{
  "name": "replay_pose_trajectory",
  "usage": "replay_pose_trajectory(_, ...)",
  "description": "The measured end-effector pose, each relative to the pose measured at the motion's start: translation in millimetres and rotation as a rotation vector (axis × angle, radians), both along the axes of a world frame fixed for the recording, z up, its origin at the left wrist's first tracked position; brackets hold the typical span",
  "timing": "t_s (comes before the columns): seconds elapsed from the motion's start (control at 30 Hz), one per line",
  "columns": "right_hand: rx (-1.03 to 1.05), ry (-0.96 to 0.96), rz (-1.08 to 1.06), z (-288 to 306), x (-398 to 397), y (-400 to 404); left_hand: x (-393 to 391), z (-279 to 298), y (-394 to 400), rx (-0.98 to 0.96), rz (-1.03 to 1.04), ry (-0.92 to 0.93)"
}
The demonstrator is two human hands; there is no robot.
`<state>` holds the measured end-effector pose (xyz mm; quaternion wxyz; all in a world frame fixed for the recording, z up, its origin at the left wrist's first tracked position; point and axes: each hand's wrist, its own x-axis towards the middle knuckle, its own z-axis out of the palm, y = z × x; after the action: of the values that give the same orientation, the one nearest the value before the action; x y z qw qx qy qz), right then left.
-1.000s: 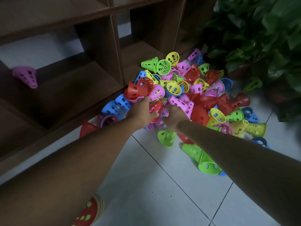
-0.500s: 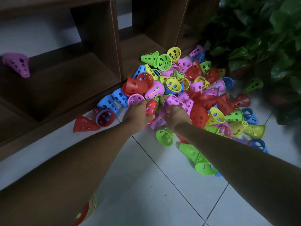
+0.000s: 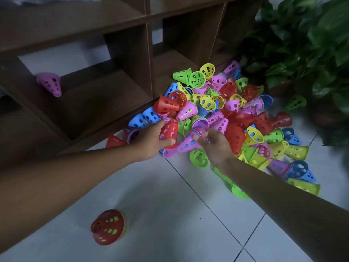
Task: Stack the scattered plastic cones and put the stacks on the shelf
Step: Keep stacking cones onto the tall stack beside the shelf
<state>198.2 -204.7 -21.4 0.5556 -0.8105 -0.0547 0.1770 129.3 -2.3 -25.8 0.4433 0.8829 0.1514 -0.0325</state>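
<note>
The left hand [image 3: 151,140] grips a red cone [image 3: 169,131], fingers and thumb curled round its wide end, narrow end pointing away from the person. The right hand [image 3: 215,146] hovers just beside it with fingers loosely bent over a pink cone [image 3: 187,143]; whether it actually pinches anything cannot be told. Both hands are at the near edge of a heap of cones [image 3: 226,114] — red, pink, yellow, green, blue — lying on the pale tiled floor [image 3: 170,214] against the foot of a dark wooden shelf [image 3: 113,103]. One pink cone on the shelf [image 3: 50,86] lies on its side in a low compartment. Nearer the person, a small red-topped stack [image 3: 109,229] stands on the floor — well apart from the heap. Leafy green plants [image 3: 302,44] stand to the right.
</note>
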Motion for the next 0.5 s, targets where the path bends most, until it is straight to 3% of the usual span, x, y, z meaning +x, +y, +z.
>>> replay_pose_trajectory(0.17,0.266,0.212,-0.092,11,-42,4,-48,34,9,-0.011,-0.065,0.045)
replay_pose_trajectory(0.33,0.532,0.448,0.003,21,-82,14,-104,67,19,-0.100,-0.045,0.081)
replay_pose_trajectory(0.5,0.602,0.605,0.051,31,-120,16,-153,86,29,-0.152,0.056,0.050)
